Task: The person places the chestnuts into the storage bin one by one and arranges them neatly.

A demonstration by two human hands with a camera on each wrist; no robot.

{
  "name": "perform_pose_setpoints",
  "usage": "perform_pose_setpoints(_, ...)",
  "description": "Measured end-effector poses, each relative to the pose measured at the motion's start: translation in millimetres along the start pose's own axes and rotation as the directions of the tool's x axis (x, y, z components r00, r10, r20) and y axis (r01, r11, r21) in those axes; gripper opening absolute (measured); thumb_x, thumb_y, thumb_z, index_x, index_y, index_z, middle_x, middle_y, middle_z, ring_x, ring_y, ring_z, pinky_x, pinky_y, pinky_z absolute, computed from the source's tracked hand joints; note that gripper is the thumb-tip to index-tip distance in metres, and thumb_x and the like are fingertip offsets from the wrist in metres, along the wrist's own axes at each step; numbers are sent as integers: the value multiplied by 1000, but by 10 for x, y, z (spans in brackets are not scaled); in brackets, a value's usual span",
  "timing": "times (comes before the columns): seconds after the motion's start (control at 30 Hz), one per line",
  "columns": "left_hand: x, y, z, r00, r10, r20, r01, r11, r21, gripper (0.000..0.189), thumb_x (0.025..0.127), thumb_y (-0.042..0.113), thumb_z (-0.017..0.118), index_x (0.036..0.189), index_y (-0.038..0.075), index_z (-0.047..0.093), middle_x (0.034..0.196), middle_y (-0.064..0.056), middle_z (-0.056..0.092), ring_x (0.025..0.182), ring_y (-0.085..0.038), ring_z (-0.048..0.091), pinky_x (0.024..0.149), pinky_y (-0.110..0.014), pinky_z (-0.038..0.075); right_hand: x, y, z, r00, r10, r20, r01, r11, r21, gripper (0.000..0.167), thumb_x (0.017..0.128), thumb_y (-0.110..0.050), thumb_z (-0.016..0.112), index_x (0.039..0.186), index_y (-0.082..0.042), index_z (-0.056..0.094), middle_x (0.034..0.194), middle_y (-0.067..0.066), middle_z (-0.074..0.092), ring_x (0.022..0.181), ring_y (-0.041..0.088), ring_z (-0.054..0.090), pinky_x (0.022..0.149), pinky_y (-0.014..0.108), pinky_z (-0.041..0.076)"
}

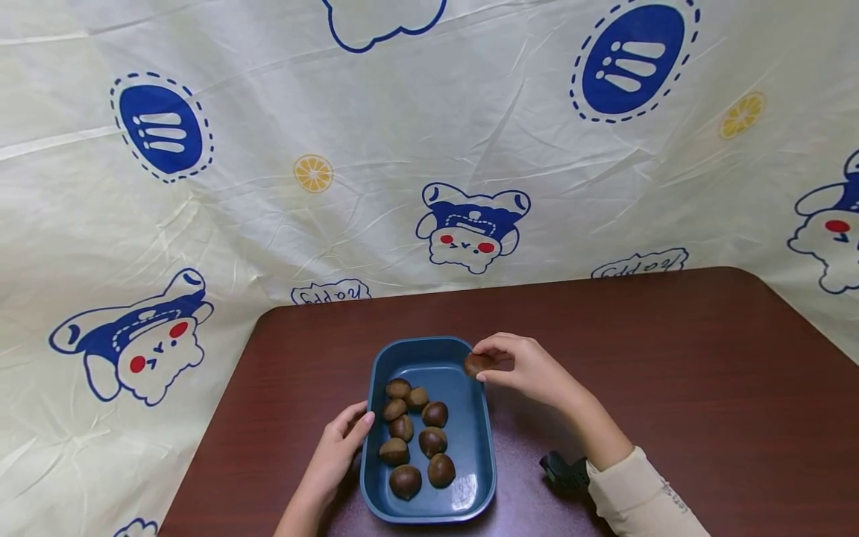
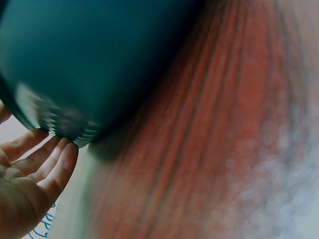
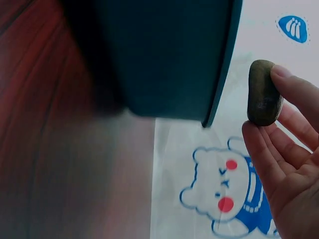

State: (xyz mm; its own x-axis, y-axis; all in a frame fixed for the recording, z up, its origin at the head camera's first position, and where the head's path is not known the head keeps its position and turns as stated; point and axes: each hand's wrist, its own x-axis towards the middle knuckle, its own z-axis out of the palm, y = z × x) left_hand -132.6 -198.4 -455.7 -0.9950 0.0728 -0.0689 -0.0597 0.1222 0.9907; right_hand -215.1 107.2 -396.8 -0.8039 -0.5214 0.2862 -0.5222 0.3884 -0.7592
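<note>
A blue rectangular tray (image 1: pixel 473 447) with rounded corners stands on the table, with several brown chestnuts (image 1: pixel 432 441) in its left and middle part. My left hand (image 1: pixel 335 447) holds the tray's left side: the thumb is at the rim, and the fingertips (image 2: pixel 65 154) touch the outer wall in the left wrist view. Over the tray's upper right rim, my right hand (image 1: pixel 526 365) pinches one chestnut (image 1: pixel 478 364) between thumb and fingers. That chestnut (image 3: pixel 263 93) shows edge-on in the right wrist view, apart from the tray wall (image 3: pixel 169 64).
The dark red-brown table (image 1: pixel 637 358) has a rounded far edge. Behind it hangs a pale cloth (image 1: pixel 376 224) printed with cartoon figures. A black device (image 1: pixel 564 471) sits at my right wrist, beside the cream sleeve (image 1: pixel 637 492).
</note>
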Motion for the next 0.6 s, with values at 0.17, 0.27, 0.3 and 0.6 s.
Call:
perform_pose_setpoints(0.17, 2, 3, -1, 1000, -5, 0, 5, 1000, 10, 48, 92, 30, 51, 125, -4, 46, 112, -20, 55, 94, -27, 56, 76, -35, 49, 172, -96, 142, 999, -29, 30, 29, 1000, -4, 34, 78, -19, 70, 109, -8, 61, 102, 2, 60, 89, 15, 55, 77, 32, 49)
perform_pose_setpoints(0.27, 4, 1, -1, 1000, -9, -3, 9, 1000, 9, 48, 92, 31, 51, 125, -4, 47, 112, -20, 55, 94, -27, 56, 75, -34, 49, 259, -128, 245, 998, -38, 48, 39, 999, -20, 32, 79, -19, 70, 108, -7, 61, 100, 1, 59, 88, 14, 55, 77, 34, 49)
perform_pose_setpoints(0.3, 4, 0, -2, 1000, -3, -2, 3, 1000, 12, 48, 92, 30, 51, 125, -4, 46, 111, -20, 55, 93, -27, 56, 75, -34, 49, 285, -137, 281, 998, -41, 54, 43, 999, -25, 32, 79, -20, 69, 108, -7, 61, 99, 1, 59, 88, 15, 55, 77, 35, 48)
perform_pose_setpoints(0.6, 0, 6, 3, 1000, 3, 10, -3, 1000, 2, 48, 92, 29, 52, 125, -5, 46, 112, -20, 55, 93, -27, 56, 75, -31, 48, 449, -126, 589, 994, -21, 104, 33, 993, -112, 29, 80, -17, 68, 106, -6, 61, 98, 2, 59, 87, 14, 54, 76, 31, 48)
